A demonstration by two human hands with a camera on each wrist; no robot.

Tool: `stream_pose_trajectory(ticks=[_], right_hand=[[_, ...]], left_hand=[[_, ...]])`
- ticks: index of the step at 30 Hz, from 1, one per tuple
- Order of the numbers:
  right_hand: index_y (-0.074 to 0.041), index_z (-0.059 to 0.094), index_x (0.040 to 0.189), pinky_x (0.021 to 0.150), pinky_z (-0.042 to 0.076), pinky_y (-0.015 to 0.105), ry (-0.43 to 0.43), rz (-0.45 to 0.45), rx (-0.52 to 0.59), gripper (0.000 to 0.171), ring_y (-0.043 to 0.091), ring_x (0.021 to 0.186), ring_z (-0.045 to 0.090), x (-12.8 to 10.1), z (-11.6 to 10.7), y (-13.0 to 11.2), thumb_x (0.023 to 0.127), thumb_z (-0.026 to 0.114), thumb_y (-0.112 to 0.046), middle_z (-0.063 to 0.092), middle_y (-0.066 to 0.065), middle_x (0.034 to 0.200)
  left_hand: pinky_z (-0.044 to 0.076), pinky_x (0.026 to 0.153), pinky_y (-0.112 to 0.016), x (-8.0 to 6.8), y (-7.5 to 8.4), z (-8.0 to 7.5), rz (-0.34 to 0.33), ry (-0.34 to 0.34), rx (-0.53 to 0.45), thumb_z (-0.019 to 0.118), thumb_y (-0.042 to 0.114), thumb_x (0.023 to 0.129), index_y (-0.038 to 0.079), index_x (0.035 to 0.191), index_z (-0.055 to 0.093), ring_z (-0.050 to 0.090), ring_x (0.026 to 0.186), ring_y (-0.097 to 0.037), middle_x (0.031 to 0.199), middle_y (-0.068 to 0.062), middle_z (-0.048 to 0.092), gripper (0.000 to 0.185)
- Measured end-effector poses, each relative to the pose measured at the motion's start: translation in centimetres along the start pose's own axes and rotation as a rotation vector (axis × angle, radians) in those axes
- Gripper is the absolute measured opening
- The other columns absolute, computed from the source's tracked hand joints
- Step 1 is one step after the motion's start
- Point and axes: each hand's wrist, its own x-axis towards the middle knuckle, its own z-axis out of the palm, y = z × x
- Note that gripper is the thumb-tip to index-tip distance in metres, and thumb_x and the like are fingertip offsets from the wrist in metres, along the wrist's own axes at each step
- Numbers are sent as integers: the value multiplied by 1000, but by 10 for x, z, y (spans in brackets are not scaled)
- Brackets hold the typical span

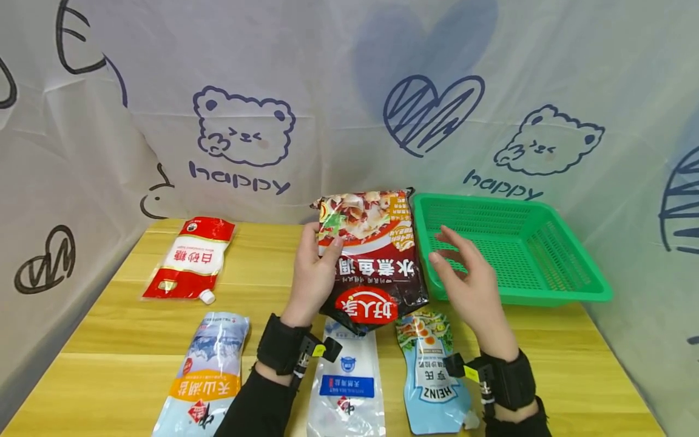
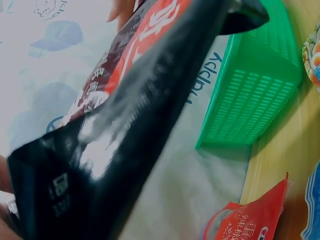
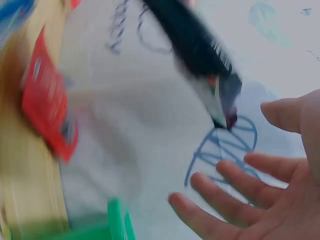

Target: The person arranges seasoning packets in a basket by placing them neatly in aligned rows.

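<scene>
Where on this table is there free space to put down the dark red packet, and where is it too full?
The green basket looks bare inside. Bare wood shows between the red-and-white sugar pouch and the dark red packet that the left hand holds, and right of the Heinz pouch. The front edge is crowded: blue salt bag, white salt bag and Heinz pouch lie side by side.

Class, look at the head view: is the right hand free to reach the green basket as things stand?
Probably yes. The right hand is open, holds nothing and hovers just beside the basket; the dark packet is on its other side, held by the left hand.
</scene>
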Motion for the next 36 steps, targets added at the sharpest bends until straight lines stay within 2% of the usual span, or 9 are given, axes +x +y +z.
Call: stream_pose_trajectory(ticks=[2,5,9,15,20,24,27,31,36], right_hand=[[-14,39,161,92,55,24,-57,71,64,60,34,124,63,2,5,-7,106,63,-22,54,12,152],[-14,28,165,94,59,38,-137,165,130,68,38,126,62,3,13,-15,107,62,-25,46,17,159],[-15,18,167,98,57,50,-200,242,208,77,42,132,57,3,22,-17,106,63,-26,38,20,162],[-13,10,168,97,57,52,-201,273,235,86,42,128,59,3,31,-17,103,67,-21,48,24,152],[-12,9,167,94,59,49,-170,297,264,86,42,127,60,1,33,-20,103,66,-17,48,24,151],[-11,13,167,94,59,49,-120,288,273,83,42,128,59,-1,34,-21,103,66,-13,48,23,152],[-9,16,166,92,60,42,-86,266,288,81,41,128,59,-2,34,-19,102,66,-9,49,21,152],[-8,20,165,86,61,32,-63,198,319,79,41,124,62,-3,30,-17,101,66,-4,53,22,148],[-9,26,164,80,62,28,-49,90,312,76,44,116,65,-5,22,-17,100,66,1,58,27,138]], left_hand=[[55,94,-46,0,0,0,12,-24,1,53,6,107,-2,132,45,63,114,-35,127,-24,60,28],[53,95,-43,-1,0,1,35,-58,7,53,6,106,-3,133,46,63,114,-34,126,-24,61,28],[51,98,-44,-2,0,5,60,-96,2,53,5,106,-4,133,46,61,116,-34,127,-24,60,29],[49,100,-46,-3,-2,9,49,-114,-1,52,6,107,-2,133,46,59,119,-34,128,-24,60,28],[49,101,-49,-3,-4,10,38,-126,5,52,6,107,-2,133,46,59,121,-34,129,-23,59,28],[51,100,-52,-4,-5,11,18,-144,14,52,7,107,-1,135,45,60,120,-35,129,-23,59,29],[52,99,-51,-4,-5,11,3,-150,5,53,8,107,0,135,44,60,119,-35,130,-23,59,30],[56,93,-43,-4,-5,11,-3,-159,-11,56,11,106,-1,134,45,64,113,-35,127,-24,61,32],[59,86,-40,-2,-7,5,-40,-210,-3,56,19,108,0,136,43,68,108,-37,125,-27,65,37]])
